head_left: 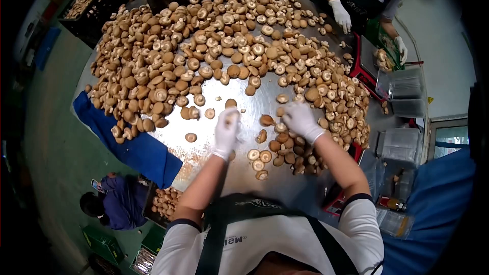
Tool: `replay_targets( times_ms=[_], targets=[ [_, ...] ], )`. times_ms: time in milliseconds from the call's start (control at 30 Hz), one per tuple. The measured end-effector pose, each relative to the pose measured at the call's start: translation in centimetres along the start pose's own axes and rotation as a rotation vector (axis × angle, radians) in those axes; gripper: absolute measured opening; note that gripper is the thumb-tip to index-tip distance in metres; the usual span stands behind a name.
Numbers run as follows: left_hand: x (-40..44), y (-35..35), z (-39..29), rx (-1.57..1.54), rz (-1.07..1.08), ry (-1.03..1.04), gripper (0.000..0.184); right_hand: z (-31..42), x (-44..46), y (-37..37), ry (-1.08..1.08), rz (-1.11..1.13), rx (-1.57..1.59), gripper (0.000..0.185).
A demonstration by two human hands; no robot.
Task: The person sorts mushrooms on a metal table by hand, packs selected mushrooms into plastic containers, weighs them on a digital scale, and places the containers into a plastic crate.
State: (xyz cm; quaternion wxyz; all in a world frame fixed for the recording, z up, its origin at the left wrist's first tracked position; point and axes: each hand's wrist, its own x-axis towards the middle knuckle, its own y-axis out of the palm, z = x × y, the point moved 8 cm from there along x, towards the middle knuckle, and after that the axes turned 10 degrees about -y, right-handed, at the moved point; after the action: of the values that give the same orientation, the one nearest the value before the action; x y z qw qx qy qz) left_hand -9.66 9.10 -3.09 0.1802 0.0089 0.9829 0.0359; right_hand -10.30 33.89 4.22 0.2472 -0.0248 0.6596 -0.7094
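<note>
Shiny grey metal tabletop (245, 128) holds small round brown-capped mushrooms (253, 155), likely light, springy, bruisable, best gripped at cap sides: cluster just nearer than white-gloved right hand (302, 120), strays toward white-gloved left hand (225, 131), both half-curled, can't tell if pinching, heap (153, 74) beyond.

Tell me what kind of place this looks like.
Probably a mushroom sorting and packing workshop: mushrooms lie heaped across a metal table, clear plastic containers stand stacked beside it, and a gloved co-worker in an apron works at the far side.
</note>
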Motion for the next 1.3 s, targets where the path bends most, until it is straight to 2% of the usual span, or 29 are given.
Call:
replay_targets(
  times_ms=[33, 67, 100, 133, 167, 233, 300, 333, 367, 400, 433, 467, 500, 567, 633, 667, 700, 767, 833, 900, 967, 1100, 1167, 1267, 1300],
  targets=[
    [-1.5, 3.0, -2.1, 0.113, 0.085, 0.144, 0.020, -2.0, 0.4, -2.1, 0.047, 0.006, 0.025, 0.025],
    [-2.1, 5.9, -2.2, 0.280, 0.303, -0.001, 0.023, -4.8, 1.4, -2.5, 0.075, -0.107, 0.075, 0.025],
    [-2.2, 8.2, -1.9, 0.373, 0.417, 0.089, 0.025, -5.7, 2.6, -5.6, 0.130, -0.126, 0.153, 0.027],
    [-2.4, 9.5, -2.0, 0.342, 0.424, 0.181, 0.026, -6.1, 4.3, -8.3, 0.173, -0.153, 0.169, 0.026],
    [-2.8, 10.3, -3.6, 0.291, 0.399, 0.300, 0.024, -6.3, 6.2, -10.4, 0.147, -0.258, 0.222, 0.026],
    [-2.6, 10.7, -5.3, 0.139, 0.418, 0.234, 0.024, -7.1, 11.6, -11.8, 0.051, -0.376, 0.335, 0.032],
    [-1.1, 9.5, -6.9, 0.137, 0.350, 0.112, 0.023, -5.8, 16.7, -13.3, 0.027, -0.385, 0.460, 0.035],
    [0.0, 8.9, -7.2, 0.136, 0.315, 0.052, 0.023, -5.6, 19.1, -13.4, -0.004, -0.409, 0.408, 0.038],
    [1.6, 7.2, -9.7, 0.150, 0.114, 0.340, 0.027, -6.5, 22.2, -11.8, 0.000, -0.395, 0.328, 0.046],
    [4.0, 6.3, -8.8, 0.075, 0.095, 0.115, 0.032, -6.3, 23.7, -10.1, 0.046, -0.371, 0.256, 0.049],
    [6.1, 4.9, -9.4, -0.052, 0.041, 0.096, 0.034, -6.1, 24.9, -8.8, 0.093, -0.347, 0.182, 0.054],
    [8.4, 3.4, -8.5, 0.062, -0.019, 0.095, 0.035, -5.7, 25.3, -6.5, 0.096, -0.241, 0.218, 0.057],
    [10.6, 1.9, -7.5, 0.176, -0.079, 0.090, 0.035, -4.2, 23.7, -6.9, 0.111, -0.242, 0.073, 0.056],
    [11.2, 1.2, -7.3, 0.195, -0.063, 0.174, 0.035, -3.0, 22.1, -6.8, 0.070, -0.329, 0.022, 0.049],
    [9.6, 1.9, -6.3, 0.161, -0.044, 0.233, 0.034, -2.3, 19.1, -5.6, 0.032, -0.236, -0.022, 0.042],
    [8.5, 2.7, -5.6, 0.145, 0.041, 0.203, 0.034, -1.7, 17.2, -5.5, -0.002, -0.250, -0.081, 0.036],
    [8.1, 3.5, -1.9, 0.049, 0.144, -0.107, 0.034, -1.0, 15.3, -5.3, -0.052, -0.339, -0.089, 0.036],
    [5.4, 4.3, -0.5, -0.059, 0.193, -0.140, 0.034, 1.0, 11.5, -5.5, -0.124, -0.412, -0.130, 0.036],
    [2.8, 4.2, 0.8, -0.190, 0.218, -0.242, 0.034, 2.6, 8.0, -4.4, -0.165, -0.363, -0.134, 0.037],
    [-0.3, 3.4, 1.4, -0.295, 0.211, -0.310, 0.035, 2.6, 5.1, -2.0, -0.116, -0.343, 0.073, 0.034],
    [-2.9, 2.2, 2.5, -0.449, 0.205, -0.453, 0.035, 2.9, 3.3, -2.2, -0.065, -0.240, 0.031, 0.034],
    [-6.2, -0.3, 1.3, -0.505, 0.256, -0.485, 0.037, 1.9, 3.8, -4.7, 0.091, -0.254, 0.163, 0.032],
    [-6.2, -0.9, 2.1, -0.574, 0.270, -0.460, 0.039, 3.2, 5.7, -5.7, 0.065, -0.351, 0.257, 0.033],
    [-5.8, -1.7, 4.0, -0.646, 0.320, -0.445, 0.041, 6.0, 8.4, -2.4, 0.052, -0.217, 0.251, 0.034],
    [-5.9, -1.9, 3.9, -0.658, 0.316, -0.471, 0.042, 5.9, 9.3, -0.5, -0.008, -0.266, 0.187, 0.033]
  ],
)
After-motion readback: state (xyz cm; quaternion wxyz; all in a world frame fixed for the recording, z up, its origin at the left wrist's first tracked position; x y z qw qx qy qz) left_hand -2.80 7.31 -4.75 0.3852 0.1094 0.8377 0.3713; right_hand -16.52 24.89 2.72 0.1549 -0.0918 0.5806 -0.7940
